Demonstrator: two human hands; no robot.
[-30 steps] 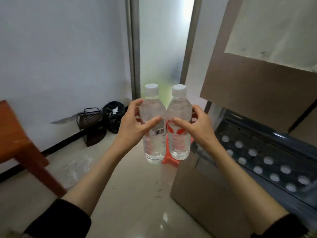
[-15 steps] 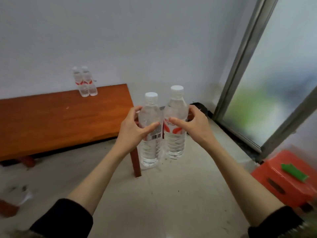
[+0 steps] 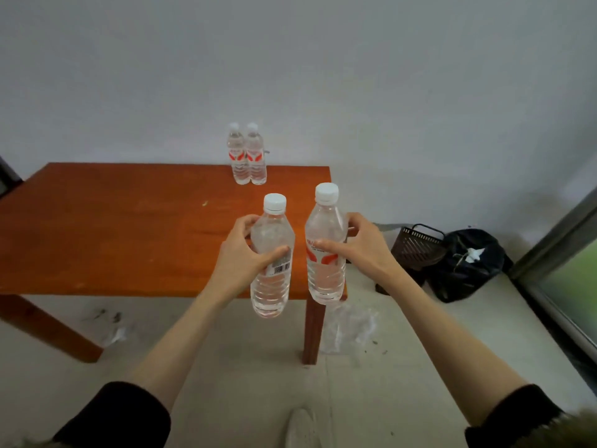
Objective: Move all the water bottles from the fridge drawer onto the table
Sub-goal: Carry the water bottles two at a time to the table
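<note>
My left hand (image 3: 245, 253) grips a clear water bottle (image 3: 272, 286) with a white cap, barcode side toward me. My right hand (image 3: 358, 250) grips a second bottle (image 3: 324, 276) with a red label. Both bottles are upright and held in the air at the near right corner of the orange wooden table (image 3: 129, 234), a small gap between them. Two more water bottles (image 3: 247, 156) stand side by side at the table's far edge against the white wall. The fridge drawer is out of view.
A dark wire basket (image 3: 416, 245) and a black rubbish bag (image 3: 468, 265) sit on the floor right of the table. A glass door frame (image 3: 555, 240) runs along the right edge. Crumpled clear plastic (image 3: 350, 324) lies by the table leg (image 3: 311, 331).
The view has swung left from the fridge to face the table. Both hands still hold their bottles, which are now slightly apart and closer to the table's near right corner.
</note>
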